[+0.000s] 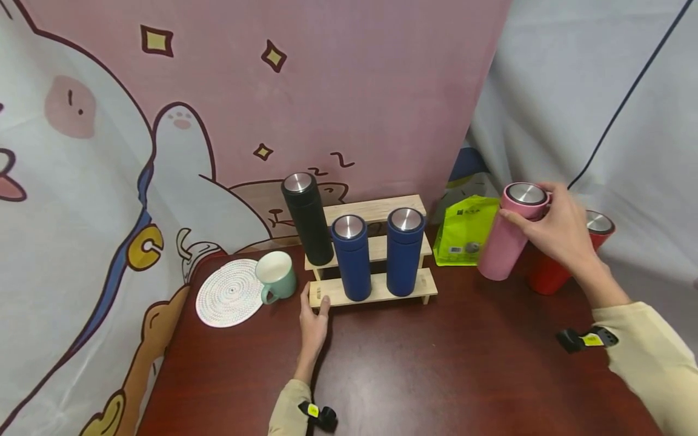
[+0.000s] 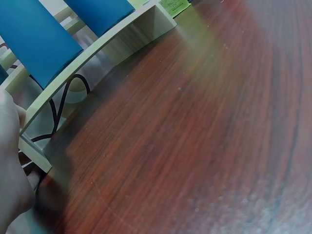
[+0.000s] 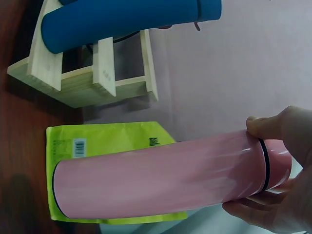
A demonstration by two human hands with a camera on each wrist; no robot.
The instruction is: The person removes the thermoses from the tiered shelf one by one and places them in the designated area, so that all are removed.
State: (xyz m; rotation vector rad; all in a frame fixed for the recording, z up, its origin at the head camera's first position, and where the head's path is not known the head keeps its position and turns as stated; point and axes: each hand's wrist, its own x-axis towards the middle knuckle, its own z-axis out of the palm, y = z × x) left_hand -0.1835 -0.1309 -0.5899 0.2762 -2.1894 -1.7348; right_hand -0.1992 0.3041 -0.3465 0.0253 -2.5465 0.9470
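Observation:
My right hand [image 1: 564, 227] grips a pink thermos [image 1: 504, 245] near its silver-topped lid, thumb on one side and fingers on the other. In the right wrist view the pink thermos [image 3: 151, 180] overlaps a green pouch. My left hand [image 1: 313, 321] holds the left end of the lowest step of a wooden tiered rack [image 1: 378, 209], thumb on top. Two blue thermoses [image 1: 351, 266] [image 1: 403, 260] stand upright on that lowest step. A black thermos [image 1: 308, 224] stands on the middle step at the left.
A red thermos [image 1: 551, 272] stands at the right behind my right forearm. The bright green pouch [image 1: 466, 230] is right of the rack. To the left are a mint mug [image 1: 278, 275] and a round woven mat [image 1: 229, 297]. Printed cloth [image 1: 382, 91] hangs behind the dark wooden table [image 1: 414, 375].

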